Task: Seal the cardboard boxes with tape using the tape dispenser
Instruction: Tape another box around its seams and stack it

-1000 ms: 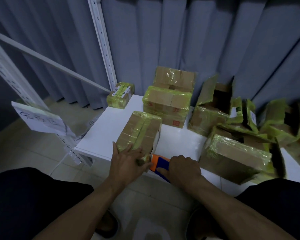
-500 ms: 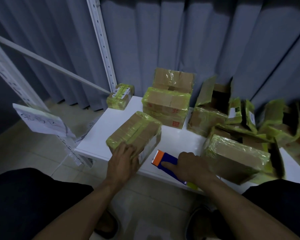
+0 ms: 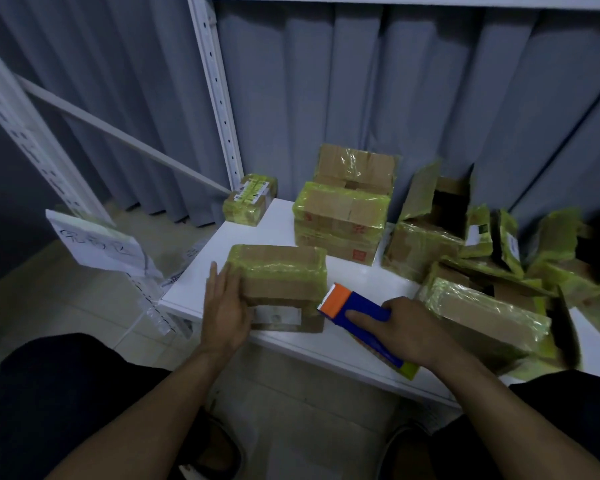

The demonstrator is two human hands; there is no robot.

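1. Straight to the taped cardboard box [image 3: 281, 275]: down on the white table [image 3: 191, 285], close to the near edge, yellow-green tape across the top, white label [image 3: 278, 315] on the near face.
2. Left hand [image 3: 224, 306] flat against the box's left end, fingers straight and together, nothing gripped, just pressing.
3. Right hand [image 3: 413, 330] wrapped round the tape dispenser [image 3: 361, 308]: index finger laid straight along the blue top, the others curled round the body.
4. Dispenser low over the table, just right of the box, orange head [image 3: 336, 297] aimed at the box's near right corner. Touching or a hair apart? Impossible to tell.
5. Yellow-green tape roll [image 3: 409, 370] peeking out at the dispenser's rear, under the right wrist.
6. Behind the box, a stack of taped boxes [image 3: 340, 216], and behind that another carton [image 3: 355, 164] against the grey curtain [image 3: 361, 81].
7. Small labelled parcel [image 3: 252, 199] at the table's far left corner, beside the white shelf upright [image 3: 219, 91].
8. Over on the right, open cartons [image 3: 430, 216] with flaps up, plus one more wrapped box [image 3: 485, 313] just beside the right hand.
9. Left of the table, a handwritten paper sheet [image 3: 97, 244] on the white rack.
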